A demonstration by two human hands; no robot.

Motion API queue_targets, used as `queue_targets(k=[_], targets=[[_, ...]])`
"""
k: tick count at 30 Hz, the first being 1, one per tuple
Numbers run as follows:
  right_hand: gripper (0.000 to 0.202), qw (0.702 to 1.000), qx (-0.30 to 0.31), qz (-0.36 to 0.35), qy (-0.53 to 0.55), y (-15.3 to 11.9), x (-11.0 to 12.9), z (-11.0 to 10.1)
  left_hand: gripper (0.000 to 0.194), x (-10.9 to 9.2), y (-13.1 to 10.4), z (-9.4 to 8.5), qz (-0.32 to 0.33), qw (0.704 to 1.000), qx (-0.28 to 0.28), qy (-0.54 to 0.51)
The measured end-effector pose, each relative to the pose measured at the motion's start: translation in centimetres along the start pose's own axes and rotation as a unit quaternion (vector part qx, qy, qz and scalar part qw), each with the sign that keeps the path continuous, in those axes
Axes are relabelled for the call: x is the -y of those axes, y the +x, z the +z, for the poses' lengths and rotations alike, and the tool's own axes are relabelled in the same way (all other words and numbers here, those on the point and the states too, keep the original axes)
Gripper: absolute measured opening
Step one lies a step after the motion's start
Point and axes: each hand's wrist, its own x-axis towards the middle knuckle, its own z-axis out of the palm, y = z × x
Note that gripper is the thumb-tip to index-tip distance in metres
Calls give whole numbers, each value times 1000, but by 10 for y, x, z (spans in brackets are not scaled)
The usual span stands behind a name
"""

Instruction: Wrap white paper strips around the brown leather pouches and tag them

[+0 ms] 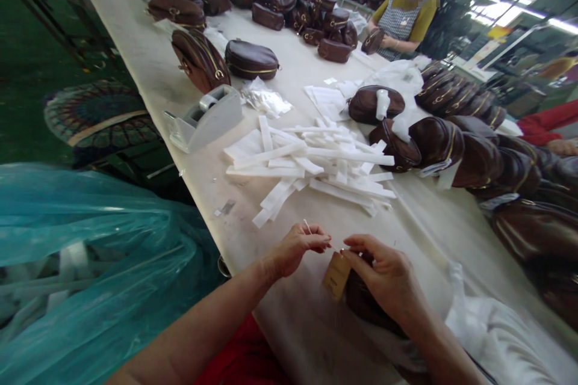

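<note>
The tan rectangular card tag (336,277) hangs at lower centre of the frame, below your fingertips, with a thin white cord (307,226) at its top. Your left hand (301,246) has its grip pinched on that cord; your right hand (383,267) has its grip closed at the tag's top end, over a dark brown leather bag (361,301).

Your left forearm crosses the near edge of the pale counter (424,240), which slants from upper left to lower centre. Beyond your fingers, a heap of flat white foam strips (311,159) limits forward room. Your clearest space is the bare stretch right of your right hand, bounded by rows of glossy brown bags (478,156) and, at lower right, crumpled white wrapping (492,331).

Your right hand hides much of the bag beneath it, and the tag's print is too small to read. The brown rows run off the right edge. At left, the translucent teal plastic sack (149,216) is cut off, its contents blurred.
</note>
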Motion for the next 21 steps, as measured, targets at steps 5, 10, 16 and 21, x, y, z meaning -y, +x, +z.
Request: queue_targets(k=[5, 10, 16, 21], targets=[[20, 1000, -3, 11, 25, 2, -2, 3, 44, 13, -10, 7, -35, 999, 14, -20], [18, 1000, 5, -13, -8, 1, -1, 2, 48, 25, -14, 17, -56, 996, -38, -65], [33, 978, 56, -197, -44, -14, -3, -13, 52, 23, -13, 10, -94, 986, -54, -129], [32, 952, 81, -279, -98, -27, 2, -11, 47, 23, -15, 9, -92, 983, -53, -152]])
